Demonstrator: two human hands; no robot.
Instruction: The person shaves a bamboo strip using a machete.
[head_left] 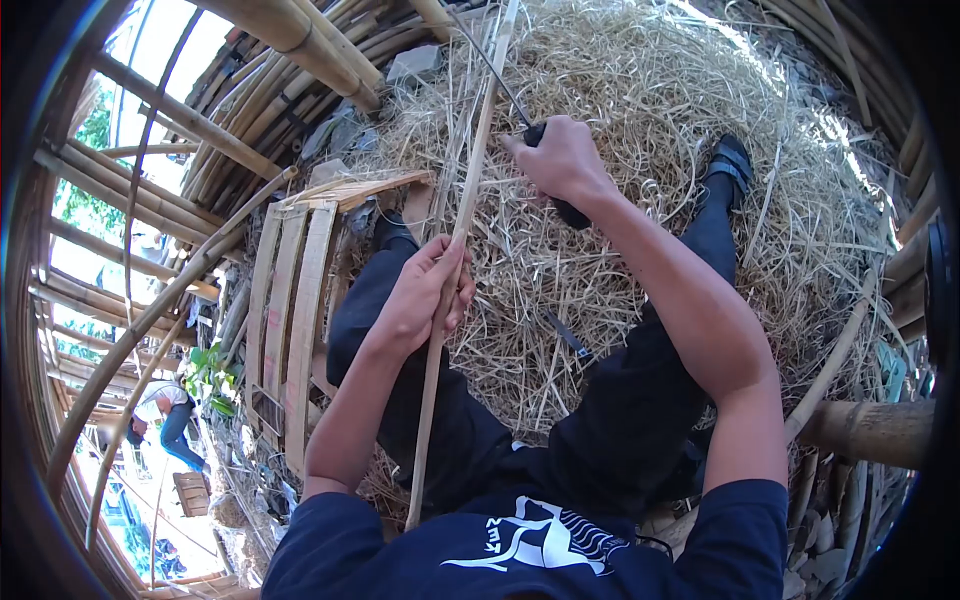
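Observation:
My left hand (425,290) is closed around a long bamboo strip (475,165). The strip runs from the lap, past the left knee, to the top of the view. In my right hand (565,165) is the black handle of a knife (510,95), its long, thin, dark blade pointing up and left. The blade's far part crosses close to the strip's upper end; whether they touch I cannot tell. Fingers cover most of the handle. Beneath both hands lies a thick heap of pale bamboo shavings (640,90).
A slatted wooden crate (290,290) stands beside the left leg. Bamboo poles (300,45) are stacked at upper left, and a thick pole (865,433) juts in at right. A dark strap-like piece (568,335) lies between the legs. Another person (165,415) bends down outside, far left.

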